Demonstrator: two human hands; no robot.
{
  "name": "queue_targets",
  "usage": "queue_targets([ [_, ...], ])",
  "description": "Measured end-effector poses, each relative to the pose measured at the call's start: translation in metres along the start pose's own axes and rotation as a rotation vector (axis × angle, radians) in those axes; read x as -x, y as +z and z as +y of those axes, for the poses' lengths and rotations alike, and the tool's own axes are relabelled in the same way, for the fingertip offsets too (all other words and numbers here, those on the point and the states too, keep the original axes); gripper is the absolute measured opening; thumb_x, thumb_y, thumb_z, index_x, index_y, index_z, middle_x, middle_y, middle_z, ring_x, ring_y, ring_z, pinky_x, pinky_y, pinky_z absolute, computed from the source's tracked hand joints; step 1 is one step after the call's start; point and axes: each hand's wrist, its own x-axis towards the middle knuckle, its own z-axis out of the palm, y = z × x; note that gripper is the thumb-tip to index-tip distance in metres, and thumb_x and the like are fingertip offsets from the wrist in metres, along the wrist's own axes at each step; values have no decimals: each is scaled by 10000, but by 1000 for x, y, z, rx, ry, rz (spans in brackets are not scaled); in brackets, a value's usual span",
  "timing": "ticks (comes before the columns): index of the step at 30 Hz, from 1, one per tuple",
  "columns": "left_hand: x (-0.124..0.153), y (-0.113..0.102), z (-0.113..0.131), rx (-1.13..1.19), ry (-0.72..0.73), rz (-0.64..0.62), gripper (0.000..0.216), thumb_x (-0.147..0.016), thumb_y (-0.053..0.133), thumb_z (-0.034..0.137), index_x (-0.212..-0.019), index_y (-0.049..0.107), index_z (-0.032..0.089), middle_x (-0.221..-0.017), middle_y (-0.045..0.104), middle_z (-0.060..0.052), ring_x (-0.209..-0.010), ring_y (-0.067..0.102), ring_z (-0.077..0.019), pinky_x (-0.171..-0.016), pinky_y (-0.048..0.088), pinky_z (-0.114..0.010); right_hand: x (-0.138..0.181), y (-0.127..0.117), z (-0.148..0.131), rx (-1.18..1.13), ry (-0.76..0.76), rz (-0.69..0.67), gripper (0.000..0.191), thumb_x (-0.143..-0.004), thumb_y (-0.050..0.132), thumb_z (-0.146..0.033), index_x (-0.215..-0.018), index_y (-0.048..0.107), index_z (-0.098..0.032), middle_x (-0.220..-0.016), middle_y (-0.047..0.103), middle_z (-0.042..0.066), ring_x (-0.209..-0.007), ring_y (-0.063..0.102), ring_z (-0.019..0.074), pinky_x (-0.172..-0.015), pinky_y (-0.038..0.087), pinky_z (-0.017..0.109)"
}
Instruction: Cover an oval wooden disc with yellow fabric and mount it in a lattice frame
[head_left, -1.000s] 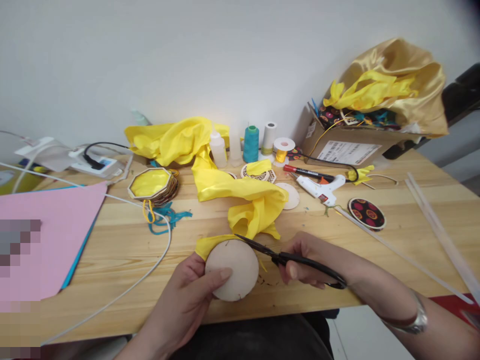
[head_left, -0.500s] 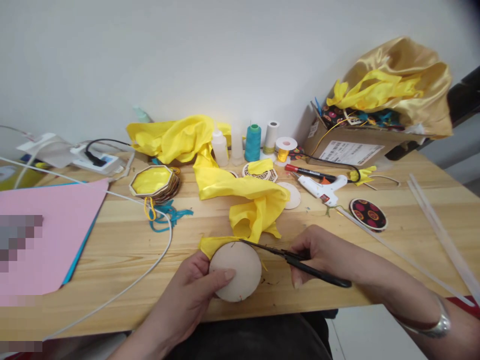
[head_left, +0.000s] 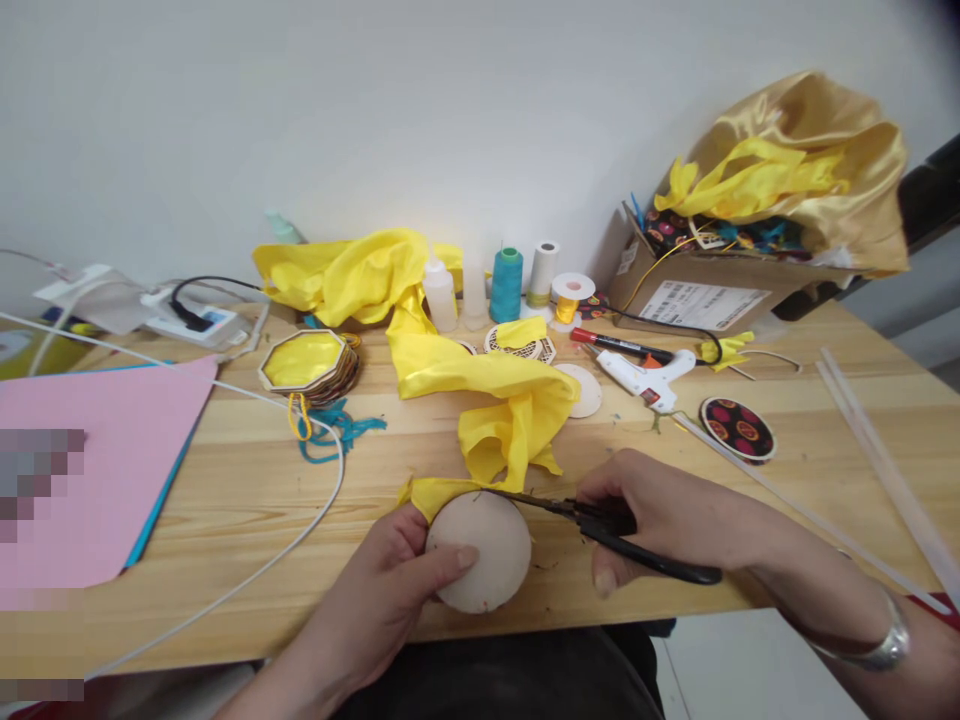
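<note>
My left hand [head_left: 409, 575] grips a pale round disc [head_left: 487, 560], its thumb lying across the face. A strip of yellow fabric [head_left: 439, 492] shows behind the disc's upper edge, between it and my fingers. My right hand [head_left: 645, 515] is closed round the black handles of a pair of scissors [head_left: 555, 503]. The blades point left and meet the fabric along the disc's top rim. Beyond them, a larger crumpled piece of yellow cloth [head_left: 480, 375] lies on the table. My left fingertips are hidden under the disc.
A white glue gun [head_left: 649, 380], a red-and-black marker [head_left: 619, 345] and a patterned round piece [head_left: 739, 428] lie at right. Teal thread [head_left: 507, 287] and bottles stand at the back. A cardboard box [head_left: 690, 285] holds fabric. Stacked octagonal frames [head_left: 330, 375], a white cable [head_left: 330, 500] and pink sheets [head_left: 112, 450] are left.
The disc in my left hand has shifted slightly right and down. My right hand and the scissors have also moved a little right, the blades staying at the disc's top edge.
</note>
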Motion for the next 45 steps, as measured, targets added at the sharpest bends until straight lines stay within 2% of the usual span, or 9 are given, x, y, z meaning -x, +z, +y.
queue_targets([
  [5, 0, 1, -2, -3, -25, -33, 304, -697, 747, 228, -990, 710, 159, -821, 745, -58, -720, 674, -179, -688, 527, -261, 3, 4, -6, 67, -28, 41, 477, -629, 724, -549, -552, 448, -168, -539, 362, -76, -533, 291, 70, -433, 208, 202],
  [11, 2, 1, -4, -34, -49, -58, 285, -712, 732, 235, -984, 711, 152, -826, 744, -70, -726, 673, -186, -709, 524, -282, 4, 9, -6, 195, -94, 156, 414, -702, 679, -531, -566, 529, -170, -535, 479, -53, -528, 360, 85, -470, 251, 221],
  [15, 2, 0, -4, -29, -49, -68, 328, -715, 732, 229, -1036, 696, 170, -829, 743, -63, -731, 675, -188, -720, 525, -292, 4, 9, -4, 239, -87, 191, 442, -659, 696, -585, -560, 570, -173, -532, 488, -51, -533, 369, 90, -475, 251, 224],
  [23, 3, 1, -3, -54, -50, -90, 327, -736, 716, 224, -1059, 683, 184, -886, 736, -57, -759, 669, -183, -721, 520, -284, 3, 5, -1, 298, -115, 215, 391, -639, 746, -517, -546, 598, -167, -523, 502, -49, -511, 355, 79, -465, 231, 223],
  [29, 4, 3, 0, -82, -32, -100, 505, -747, 705, 224, -1235, 574, 230, -991, 713, -54, -845, 657, -195, -763, 509, -297, 6, -2, -3, 185, -60, 103, 321, -676, 712, -478, -586, 657, -175, -486, 472, -64, -465, 316, 65, -422, 202, 216],
  [33, 7, 2, 2, -130, -72, -129, 580, -751, 697, 240, -1299, 510, 228, -1027, 699, -68, -859, 648, -201, -754, 498, -295, 9, -8, -7, 180, -51, 20, 342, -708, 672, -470, -566, 597, -168, -511, 486, -58, -486, 348, 69, -426, 220, 209],
  [35, 7, 1, 3, -144, -91, -139, 619, -748, 695, 239, -1326, 475, 243, -1037, 696, -66, -850, 646, -200, -738, 493, -290, 9, -11, -9, 241, -62, 37, 352, -670, 701, -477, -572, 557, -171, -527, 467, -65, -498, 357, 70, -429, 227, 206],
  [42, 6, -1, 4, -192, -120, -169, 584, -754, 661, 210, -1313, 499, 256, -1008, 690, -48, -855, 635, -199, -743, 475, -292, 7, -15, -12, 305, -60, -60, 386, -672, 700, -508, -596, 513, -179, -540, 421, -75, -499, 333, 65, -407, 211, 208],
  [45, 6, 0, 5, -227, -98, -181, 565, -745, 658, 179, -1288, 532, 275, -1027, 689, -37, -886, 625, -197, -767, 464, -290, 5, -14, -12, 302, -58, -58, 403, -645, 717, -518, -589, 508, -177, -539, 417, -73, -500, 324, 67, -404, 199, 209],
])
